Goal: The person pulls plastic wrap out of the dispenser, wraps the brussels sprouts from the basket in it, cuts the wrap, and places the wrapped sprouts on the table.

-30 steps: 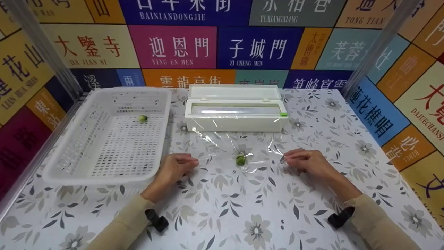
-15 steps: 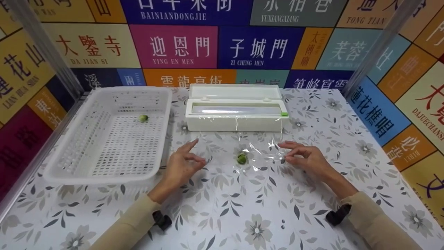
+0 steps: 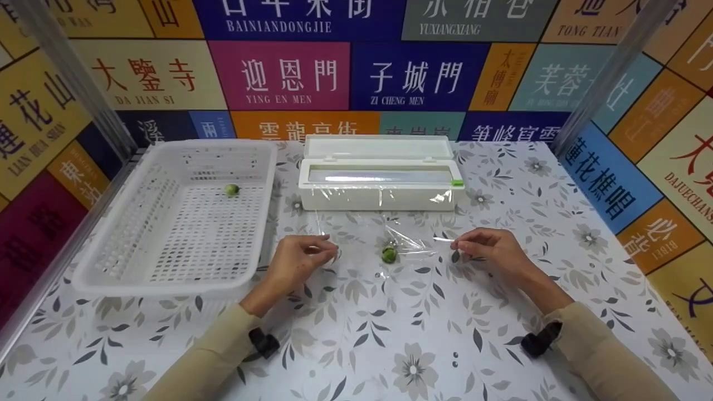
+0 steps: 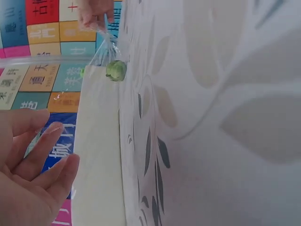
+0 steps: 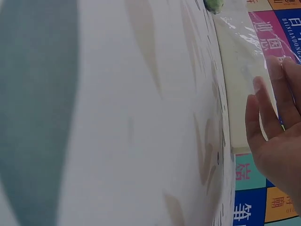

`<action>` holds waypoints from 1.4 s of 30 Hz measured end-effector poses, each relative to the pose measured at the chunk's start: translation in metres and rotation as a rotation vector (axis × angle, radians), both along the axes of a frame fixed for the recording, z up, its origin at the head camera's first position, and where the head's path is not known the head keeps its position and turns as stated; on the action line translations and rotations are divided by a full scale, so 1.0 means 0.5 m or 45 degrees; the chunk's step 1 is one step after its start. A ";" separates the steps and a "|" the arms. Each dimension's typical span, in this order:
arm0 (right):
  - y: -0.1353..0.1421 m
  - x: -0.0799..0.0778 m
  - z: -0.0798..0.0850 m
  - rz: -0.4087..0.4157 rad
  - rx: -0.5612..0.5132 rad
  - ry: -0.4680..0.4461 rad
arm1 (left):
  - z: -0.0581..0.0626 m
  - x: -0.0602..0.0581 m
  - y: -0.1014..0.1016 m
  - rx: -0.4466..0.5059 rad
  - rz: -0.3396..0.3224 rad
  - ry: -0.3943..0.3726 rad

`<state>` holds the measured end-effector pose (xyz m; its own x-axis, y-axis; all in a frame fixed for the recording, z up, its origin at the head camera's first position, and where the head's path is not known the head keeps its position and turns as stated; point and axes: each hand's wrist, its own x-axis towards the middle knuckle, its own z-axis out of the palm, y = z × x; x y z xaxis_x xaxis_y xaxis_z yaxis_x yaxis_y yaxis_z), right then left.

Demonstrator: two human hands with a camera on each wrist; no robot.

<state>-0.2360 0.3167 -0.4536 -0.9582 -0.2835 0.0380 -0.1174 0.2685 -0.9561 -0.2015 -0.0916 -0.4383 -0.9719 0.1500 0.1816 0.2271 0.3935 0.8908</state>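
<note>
A sheet of clear cling film [image 3: 409, 239] runs from the white dispenser box [image 3: 379, 199] toward the hands. Under or against the film, in the middle of the table, lies a small green Brussels sprout [image 3: 389, 254]. My left hand [image 3: 298, 259] pinches the film's left corner between thumb and fingers, to the left of the sprout. On the other side my right hand [image 3: 496, 250] pinches the right corner, where the film gathers into bright creases. In the left wrist view the sprout [image 4: 115, 70] shows beside the creased film. Part of the film is too transparent to trace.
To the left stands a white plastic basket [image 3: 195, 234] with another Brussels sprout [image 3: 232, 190] inside. The dispenser's lid [image 3: 379, 147] is raised at the back, and a green slider [image 3: 457, 182] sits at its right end. Printed panels [image 3: 289, 75] wall the table's far side.
The left hand's raised index finger has come down toward the thumb, and that hand has shifted slightly right. The film's creases by the right hand have changed shape. The sprout has barely moved.
</note>
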 end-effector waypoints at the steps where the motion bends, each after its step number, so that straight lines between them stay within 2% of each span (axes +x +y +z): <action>1: 0.000 -0.001 -0.001 -0.009 0.001 -0.003 | -0.002 -0.003 0.000 0.029 0.022 -0.040; 5: 0.001 -0.002 -0.003 -0.044 0.027 -0.038 | -0.012 -0.014 -0.005 0.081 0.109 -0.117; 8: 0.001 -0.003 -0.001 -0.077 0.067 -0.086 | -0.016 -0.020 -0.010 0.113 0.172 -0.216; 13: -0.001 -0.011 -0.004 -0.124 0.065 -0.207 | -0.016 -0.029 -0.014 0.209 0.265 -0.412; 16: -0.004 -0.018 -0.005 -0.139 0.049 -0.282 | -0.017 -0.033 -0.013 0.238 0.313 -0.463; 20: -0.006 -0.025 -0.004 -0.170 0.023 -0.385 | -0.021 -0.037 -0.010 0.242 0.363 -0.475; 26: -0.012 -0.035 -0.001 -0.213 0.037 -0.487 | -0.026 -0.044 -0.005 0.290 0.381 -0.539; 33: -0.028 -0.040 0.001 -0.287 0.131 -0.422 | -0.025 -0.053 0.000 0.192 0.424 -0.595; 36: -0.035 -0.039 0.003 -0.317 0.222 -0.387 | -0.029 -0.055 0.001 0.124 0.436 -0.566; 42: -0.044 -0.037 0.005 -0.360 0.522 -0.293 | -0.038 -0.053 0.002 -0.083 0.422 -0.444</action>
<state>-0.2546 0.2947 -0.4510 -0.9697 0.0387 -0.2413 0.2134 0.6154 -0.7588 -0.2281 -0.0904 -0.4574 -0.9705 -0.1778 -0.1626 -0.2273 0.4517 0.8627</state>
